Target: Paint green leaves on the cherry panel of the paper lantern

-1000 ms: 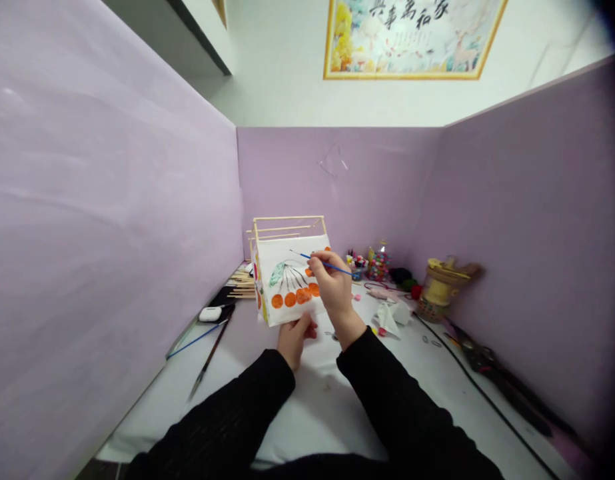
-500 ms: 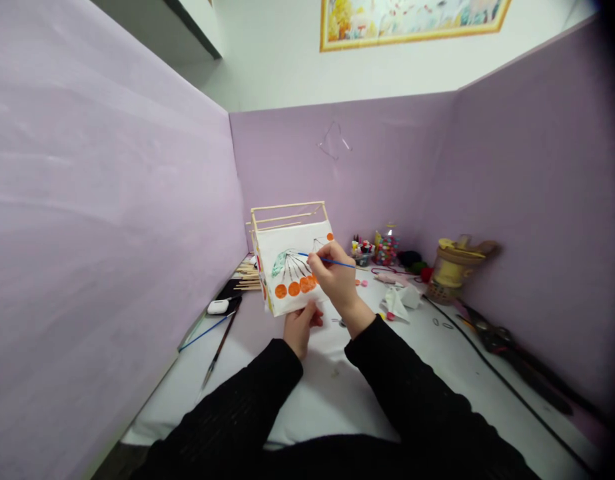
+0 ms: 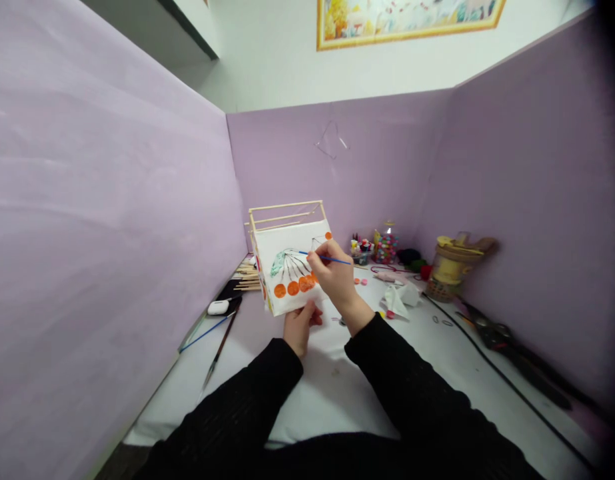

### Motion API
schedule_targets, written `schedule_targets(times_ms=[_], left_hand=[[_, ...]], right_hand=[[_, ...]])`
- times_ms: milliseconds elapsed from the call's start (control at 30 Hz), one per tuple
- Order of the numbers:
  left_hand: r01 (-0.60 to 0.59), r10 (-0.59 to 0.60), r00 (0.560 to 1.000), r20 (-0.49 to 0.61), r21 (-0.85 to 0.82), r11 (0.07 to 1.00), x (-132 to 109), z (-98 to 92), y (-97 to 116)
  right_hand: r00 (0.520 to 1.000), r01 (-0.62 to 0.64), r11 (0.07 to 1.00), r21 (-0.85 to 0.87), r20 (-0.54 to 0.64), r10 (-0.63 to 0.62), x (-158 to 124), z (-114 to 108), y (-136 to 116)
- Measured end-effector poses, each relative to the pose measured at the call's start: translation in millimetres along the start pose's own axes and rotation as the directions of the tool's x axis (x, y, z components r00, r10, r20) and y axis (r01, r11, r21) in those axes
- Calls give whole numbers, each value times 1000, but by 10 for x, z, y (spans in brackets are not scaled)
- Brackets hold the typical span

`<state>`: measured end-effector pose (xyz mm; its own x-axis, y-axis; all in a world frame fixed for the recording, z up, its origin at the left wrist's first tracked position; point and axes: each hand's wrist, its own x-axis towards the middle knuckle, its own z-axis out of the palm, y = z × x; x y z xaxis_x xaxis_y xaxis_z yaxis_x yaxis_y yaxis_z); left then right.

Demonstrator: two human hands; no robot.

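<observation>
A small lantern-like box [image 3: 290, 263] of white paper on a thin wooden stick frame is held up above the white table [image 3: 337, 393]. Orange dots, dark lines and a green patch are painted on its near face. My left hand [image 3: 298, 327] grips its bottom edge from below. My right hand [image 3: 333, 277] pinches a thin blue paintbrush [image 3: 323, 257], with the tip resting on the painted face near the dark lines.
Purple partition walls enclose the desk on three sides. At left lie a white earbud case [image 3: 218, 307], a long brush [image 3: 218, 352] and wooden sticks [image 3: 244, 279]. Bead jars [image 3: 384, 248], crumpled tissue [image 3: 400, 299], a yellow container [image 3: 450, 269], scissors [image 3: 492, 333] and a black cable [image 3: 512, 387] sit at right.
The view tilted downward, so the box and hands sit higher on the desk scene. The brush tip shifted slightly along the painted face; both hands keep their hold.
</observation>
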<state>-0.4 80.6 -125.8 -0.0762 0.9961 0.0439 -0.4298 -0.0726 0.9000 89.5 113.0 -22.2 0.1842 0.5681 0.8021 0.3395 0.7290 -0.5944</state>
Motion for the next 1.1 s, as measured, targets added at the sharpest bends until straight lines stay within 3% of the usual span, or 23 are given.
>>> schedule_targets(times_ms=[200, 600, 1100], left_hand=[[3, -3, 1000, 14, -20, 1000, -3, -7, 3], [-1, 1, 1000, -1, 0, 1000, 22, -17, -25], [-7, 7, 1000, 4, 5, 1000, 15, -16, -26]], right_hand=[[998, 2, 1000, -14, 60, -1, -5, 13, -16], [998, 15, 999, 38, 59, -17, 9, 6, -74], [994, 88, 996, -33, 70, -85, 3, 24, -14]])
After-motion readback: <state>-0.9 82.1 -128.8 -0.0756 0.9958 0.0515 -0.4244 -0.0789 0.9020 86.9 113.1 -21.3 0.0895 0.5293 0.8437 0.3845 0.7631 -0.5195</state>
